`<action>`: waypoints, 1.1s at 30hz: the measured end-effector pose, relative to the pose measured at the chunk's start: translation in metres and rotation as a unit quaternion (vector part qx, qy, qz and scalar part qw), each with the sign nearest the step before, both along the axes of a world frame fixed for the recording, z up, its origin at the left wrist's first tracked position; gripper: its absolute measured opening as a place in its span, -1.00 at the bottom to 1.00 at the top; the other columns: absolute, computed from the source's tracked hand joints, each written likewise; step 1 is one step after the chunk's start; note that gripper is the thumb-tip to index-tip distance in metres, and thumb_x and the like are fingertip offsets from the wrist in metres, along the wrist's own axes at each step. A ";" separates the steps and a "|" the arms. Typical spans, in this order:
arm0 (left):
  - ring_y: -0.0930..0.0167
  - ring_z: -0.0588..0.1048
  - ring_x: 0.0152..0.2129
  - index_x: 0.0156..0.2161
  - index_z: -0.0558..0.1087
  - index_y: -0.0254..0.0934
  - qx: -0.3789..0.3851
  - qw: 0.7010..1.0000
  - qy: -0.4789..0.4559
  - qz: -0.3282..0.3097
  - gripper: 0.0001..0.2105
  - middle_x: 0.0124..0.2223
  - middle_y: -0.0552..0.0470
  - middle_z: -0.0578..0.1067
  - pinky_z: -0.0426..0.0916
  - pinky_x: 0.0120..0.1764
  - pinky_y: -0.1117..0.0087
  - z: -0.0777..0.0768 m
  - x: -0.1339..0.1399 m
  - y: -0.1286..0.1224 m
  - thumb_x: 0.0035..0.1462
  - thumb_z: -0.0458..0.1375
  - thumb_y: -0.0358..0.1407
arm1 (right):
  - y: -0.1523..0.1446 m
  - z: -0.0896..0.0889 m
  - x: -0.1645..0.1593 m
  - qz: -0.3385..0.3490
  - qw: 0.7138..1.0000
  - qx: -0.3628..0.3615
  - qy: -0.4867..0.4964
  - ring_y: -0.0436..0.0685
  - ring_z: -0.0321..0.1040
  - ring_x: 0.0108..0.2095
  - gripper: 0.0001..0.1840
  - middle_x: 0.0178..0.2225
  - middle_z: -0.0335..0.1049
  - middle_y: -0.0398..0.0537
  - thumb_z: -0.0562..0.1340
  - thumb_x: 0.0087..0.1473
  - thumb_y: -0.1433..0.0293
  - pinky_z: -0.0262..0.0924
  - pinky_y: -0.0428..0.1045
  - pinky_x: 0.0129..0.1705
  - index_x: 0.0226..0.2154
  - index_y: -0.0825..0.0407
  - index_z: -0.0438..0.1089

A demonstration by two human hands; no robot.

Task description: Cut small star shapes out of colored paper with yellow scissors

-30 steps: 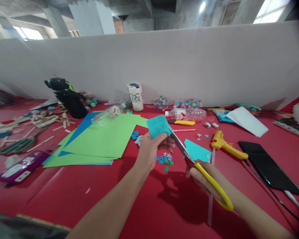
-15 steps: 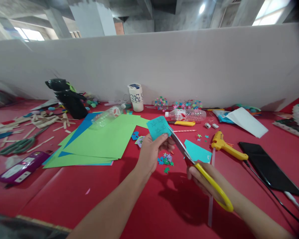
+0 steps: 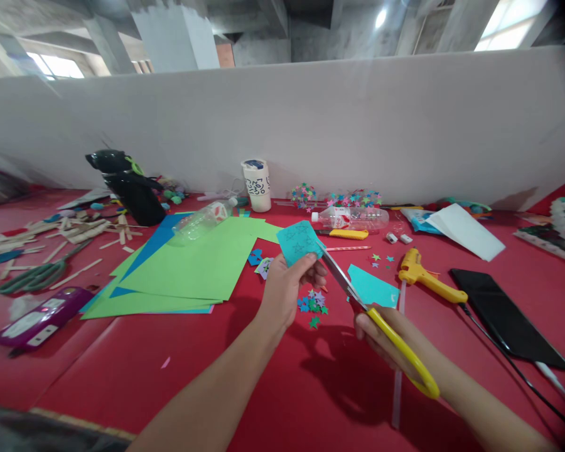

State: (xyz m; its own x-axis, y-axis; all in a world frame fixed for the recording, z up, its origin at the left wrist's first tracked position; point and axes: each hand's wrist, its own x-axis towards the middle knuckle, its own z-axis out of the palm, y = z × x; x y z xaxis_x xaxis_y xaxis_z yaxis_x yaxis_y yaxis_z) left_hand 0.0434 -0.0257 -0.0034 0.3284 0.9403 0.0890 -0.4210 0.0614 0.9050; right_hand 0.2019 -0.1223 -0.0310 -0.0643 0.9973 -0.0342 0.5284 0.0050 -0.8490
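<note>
Between the thumb and fingers of my left hand (image 3: 294, 276) is a small piece of blue paper (image 3: 297, 242) with star outlines drawn on it. My right hand (image 3: 381, 333) grips yellow-handled scissors (image 3: 402, 351); their blades reach up to the paper's right edge, and I cannot tell how far they part. Below the hands lies a little heap of cut paper stars (image 3: 315, 301). A larger blue paper offcut (image 3: 371, 287) rests on the table behind the scissors. Flower-like paper cutouts (image 3: 263, 268) sit just left of my left hand.
Green sheets (image 3: 188, 260) cover the left middle, a clear bottle (image 3: 202, 220) on them. A yellow glue gun (image 3: 428, 279) and a black phone (image 3: 506, 317) lie right. Behind are a white cup (image 3: 257, 185), a box cutter (image 3: 348, 234) and another bottle (image 3: 353, 218). Green scissors (image 3: 42, 274) lie left.
Hardly anything differs. Both hands, the paper and the scissors keep nearly the same place, with only a very slight shift of the scissors' handle.
</note>
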 end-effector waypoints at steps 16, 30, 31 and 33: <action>0.55 0.38 -0.71 -0.48 0.36 -0.35 0.010 1.000 0.007 0.006 -0.89 -0.58 0.07 0.46 0.27 -0.59 0.55 -0.002 0.000 0.001 -0.01 0.12 -0.33 | 0.003 -0.005 0.001 -0.002 1.000 0.000 -0.007 -0.02 0.03 -0.63 -0.50 -0.77 -0.06 -0.28 0.01 0.03 -0.01 -0.04 -0.13 -0.57 -0.65 0.04 0.17; 0.53 0.38 -0.71 -0.47 0.36 -0.35 -0.003 1.000 0.011 0.008 -0.85 -0.57 0.04 0.47 0.27 -0.57 0.50 0.000 0.000 -0.001 -0.07 0.16 -0.27 | 0.004 -0.008 0.001 -0.017 0.999 -0.006 0.033 -0.03 -0.01 -0.63 -0.51 -0.71 -0.03 -0.25 0.10 -0.04 -0.02 -0.07 -0.13 -0.61 -0.66 0.03 0.17; 0.52 0.39 -0.70 -0.47 0.37 -0.34 -0.004 1.000 0.011 0.005 -0.85 -0.57 0.04 0.47 0.28 -0.56 0.50 0.000 -0.001 -0.001 -0.07 0.16 -0.27 | 0.004 -0.007 0.001 -0.016 0.999 -0.005 0.030 -0.03 -0.01 -0.63 -0.50 -0.72 -0.04 -0.26 0.08 -0.04 -0.03 -0.06 -0.13 -0.61 -0.66 0.04 0.17; 0.50 0.41 -0.67 -0.46 0.38 -0.34 -0.002 1.000 0.015 -0.002 -0.85 -0.55 0.03 0.47 0.31 -0.53 0.47 0.000 -0.002 0.001 -0.07 0.16 -0.27 | 0.004 -0.005 0.002 -0.012 1.000 -0.004 0.019 -0.03 0.00 -0.64 -0.48 -0.74 -0.05 -0.26 0.04 -0.02 -0.05 -0.04 -0.13 -0.60 -0.67 0.04 0.16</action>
State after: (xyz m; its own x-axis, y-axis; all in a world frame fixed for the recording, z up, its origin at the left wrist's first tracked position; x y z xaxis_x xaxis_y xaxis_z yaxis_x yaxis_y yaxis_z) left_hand 0.0416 -0.0251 -0.0031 0.3353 0.9391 0.0758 -0.3932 0.0664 0.9170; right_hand 0.2035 -0.1181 -0.0358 -0.0428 0.9982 -0.0411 0.4953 -0.0145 -0.8686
